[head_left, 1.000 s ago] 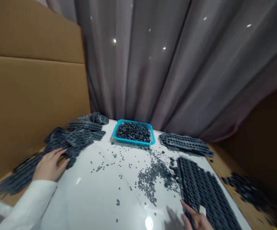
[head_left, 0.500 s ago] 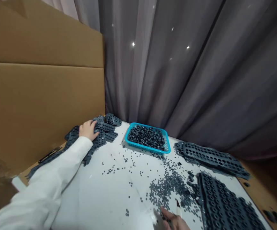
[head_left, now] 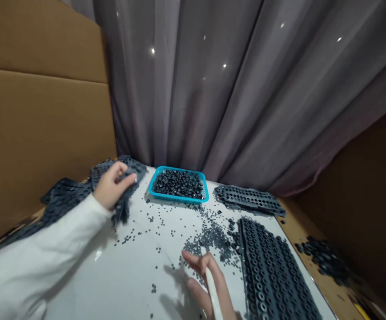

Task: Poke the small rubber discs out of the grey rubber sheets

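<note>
At the left, my left hand (head_left: pixel 113 184) is closed, thumb against fingers, on a dark grey perforated rubber sheet (head_left: pixel 134 168); the grip is partly blurred. More crumpled perforated sheets (head_left: pixel 68 195) lie behind and beside that wrist. Low in the middle, my right hand (head_left: pixel 213 282) holds a slim white pen-shaped tool (head_left: pixel 212 289) between its fingers, with thumb and forefinger spread apart. Small dark discs (head_left: pixel 215 238) are scattered over the white tabletop (head_left: pixel 119 275) just beyond it. A sheet with rows of raised rings (head_left: pixel 269 271) lies to the right of this hand.
A blue-rimmed basket (head_left: pixel 153 192) full of small black pieces stands at the back. Narrow perforated strips (head_left: pixel 246 198) lie to its right. Black pieces (head_left: pixel 326 258) are heaped past the tabletop's right edge. Cardboard (head_left: pixel 42 129) walls the left side; a grey curtain (head_left: pixel 193 98) hangs behind.
The view has swung right. My left hand has drawn a rubber sheet up from the pile, towards me. My right hand has risen further into view with the white tool.
</note>
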`<action>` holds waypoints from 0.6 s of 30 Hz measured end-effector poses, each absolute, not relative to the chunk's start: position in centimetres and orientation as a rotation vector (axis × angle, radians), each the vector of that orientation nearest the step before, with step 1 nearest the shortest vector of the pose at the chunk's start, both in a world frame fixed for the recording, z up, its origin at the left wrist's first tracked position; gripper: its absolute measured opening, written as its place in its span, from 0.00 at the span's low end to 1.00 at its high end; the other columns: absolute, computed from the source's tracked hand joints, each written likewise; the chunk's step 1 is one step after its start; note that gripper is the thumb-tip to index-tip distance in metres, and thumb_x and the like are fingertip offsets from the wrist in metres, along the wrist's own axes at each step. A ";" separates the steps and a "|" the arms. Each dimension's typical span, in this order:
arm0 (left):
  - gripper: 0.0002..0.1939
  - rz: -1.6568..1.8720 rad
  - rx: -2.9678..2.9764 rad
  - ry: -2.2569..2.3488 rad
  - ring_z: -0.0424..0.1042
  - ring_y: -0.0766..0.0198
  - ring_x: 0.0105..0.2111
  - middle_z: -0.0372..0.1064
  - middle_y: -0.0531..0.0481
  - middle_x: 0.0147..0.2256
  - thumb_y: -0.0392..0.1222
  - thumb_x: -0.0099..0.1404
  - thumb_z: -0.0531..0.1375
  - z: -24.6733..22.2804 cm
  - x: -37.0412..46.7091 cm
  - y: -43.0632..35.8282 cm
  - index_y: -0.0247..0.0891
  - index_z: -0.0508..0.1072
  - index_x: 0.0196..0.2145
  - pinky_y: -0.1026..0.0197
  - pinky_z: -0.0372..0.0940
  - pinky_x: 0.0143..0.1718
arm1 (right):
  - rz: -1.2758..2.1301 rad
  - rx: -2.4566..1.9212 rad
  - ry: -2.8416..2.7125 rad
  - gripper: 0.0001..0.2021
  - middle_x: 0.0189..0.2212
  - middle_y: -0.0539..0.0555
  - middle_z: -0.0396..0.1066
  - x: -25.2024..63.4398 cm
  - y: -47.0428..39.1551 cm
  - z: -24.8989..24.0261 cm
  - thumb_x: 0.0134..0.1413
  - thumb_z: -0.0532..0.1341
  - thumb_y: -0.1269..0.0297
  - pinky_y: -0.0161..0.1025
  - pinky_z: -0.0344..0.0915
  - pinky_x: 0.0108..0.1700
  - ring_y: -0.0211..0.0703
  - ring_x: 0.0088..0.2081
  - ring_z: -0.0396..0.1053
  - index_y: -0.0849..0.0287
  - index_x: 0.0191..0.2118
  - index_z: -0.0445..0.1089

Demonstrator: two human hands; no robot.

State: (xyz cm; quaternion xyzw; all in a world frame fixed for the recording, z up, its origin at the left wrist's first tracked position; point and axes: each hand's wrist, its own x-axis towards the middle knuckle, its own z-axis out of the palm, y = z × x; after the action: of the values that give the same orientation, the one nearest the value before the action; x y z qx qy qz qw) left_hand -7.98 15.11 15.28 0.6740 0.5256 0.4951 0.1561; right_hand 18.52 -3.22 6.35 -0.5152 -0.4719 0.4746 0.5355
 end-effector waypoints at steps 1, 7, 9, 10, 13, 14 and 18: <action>0.14 1.331 1.906 1.353 0.62 0.66 0.25 0.57 0.57 0.24 0.52 0.59 0.55 14.7 -6.0 12.7 0.41 0.57 0.29 0.66 0.59 0.27 | 1.209 -1.144 -1.156 0.19 0.48 0.63 0.70 18.0 -2.6 7.3 0.47 0.64 0.49 0.57 0.60 0.51 0.58 0.50 0.68 0.53 0.33 0.55; 0.12 1.007 1.963 1.147 0.69 0.58 0.37 0.65 0.44 0.46 0.50 0.58 0.59 9.8 1.4 0.7 0.41 0.62 0.30 0.59 0.65 0.35 | 1.177 -0.947 -1.013 0.19 0.32 0.48 0.68 15.5 -0.6 11.3 0.51 0.62 0.53 0.36 0.66 0.37 0.38 0.32 0.68 0.53 0.31 0.48; 0.16 1.026 1.882 1.211 0.69 0.55 0.37 0.60 0.42 0.53 0.55 0.54 0.61 8.3 1.5 -1.0 0.41 0.66 0.32 0.56 0.66 0.33 | 1.124 -0.997 -1.030 0.18 0.27 0.45 0.63 15.1 -1.2 11.2 0.52 0.61 0.55 0.32 0.63 0.30 0.35 0.27 0.63 0.53 0.30 0.48; 0.17 1.065 1.836 1.181 0.69 0.53 0.40 0.60 0.42 0.53 0.57 0.55 0.60 7.6 1.2 -1.3 0.41 0.67 0.31 0.55 0.67 0.36 | 1.113 -1.011 -1.059 0.17 0.26 0.45 0.62 14.8 -1.8 10.9 0.53 0.60 0.56 0.32 0.62 0.29 0.35 0.26 0.62 0.53 0.30 0.48; 0.19 1.246 1.639 1.070 0.66 0.49 0.48 0.66 0.43 0.46 0.59 0.61 0.53 5.7 -0.1 -1.4 0.41 0.67 0.26 0.50 0.65 0.46 | 1.044 -1.047 -1.190 0.12 0.30 0.48 0.66 13.8 -3.7 9.5 0.56 0.57 0.56 0.34 0.63 0.32 0.37 0.29 0.63 0.54 0.32 0.51; 0.19 1.307 1.562 1.076 0.67 0.50 0.47 0.66 0.43 0.45 0.58 0.62 0.53 5.2 -0.5 -1.3 0.40 0.67 0.26 0.50 0.65 0.46 | 0.989 -1.067 -1.238 0.11 0.31 0.50 0.67 13.3 -4.3 9.1 0.56 0.57 0.57 0.35 0.63 0.33 0.39 0.30 0.64 0.54 0.32 0.52; 0.17 1.429 1.427 1.099 0.72 0.51 0.38 0.70 0.44 0.37 0.58 0.56 0.59 4.3 -1.0 -1.6 0.40 0.66 0.27 0.51 0.70 0.38 | 0.734 -1.136 -1.391 0.06 0.38 0.56 0.72 11.8 -5.3 8.0 0.56 0.55 0.62 0.40 0.66 0.37 0.45 0.36 0.69 0.54 0.32 0.56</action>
State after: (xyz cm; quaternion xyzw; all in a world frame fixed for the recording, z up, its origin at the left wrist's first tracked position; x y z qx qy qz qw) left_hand -0.97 -1.58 4.30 0.5666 0.4361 0.5672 0.4088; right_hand 11.77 -5.29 7.97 -0.4829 -0.5915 0.3121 0.5653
